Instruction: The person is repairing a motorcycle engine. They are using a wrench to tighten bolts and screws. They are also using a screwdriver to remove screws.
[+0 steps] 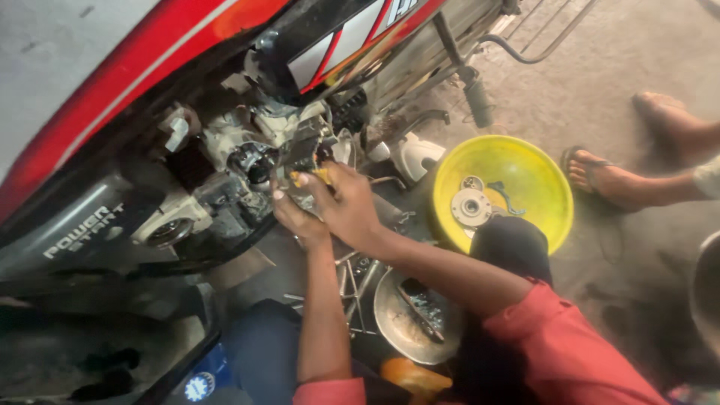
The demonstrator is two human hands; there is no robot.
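At engine, 10 o'clock: both hands working.
Right hand [346,206]: pinches yellow-handled tool [319,175].
Left hand [296,217]: fingers curled, grip unclear.
Risk: tool slips, knuckles hit engine [247,161].

White lettering label [84,231] on black side cover, left; round white-blue emblem [199,386] at bottom.

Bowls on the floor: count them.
2. A yellow bowl holding metal parts lies right of the hands; a grey metal bowl sits under the right forearm. Others may be hidden.
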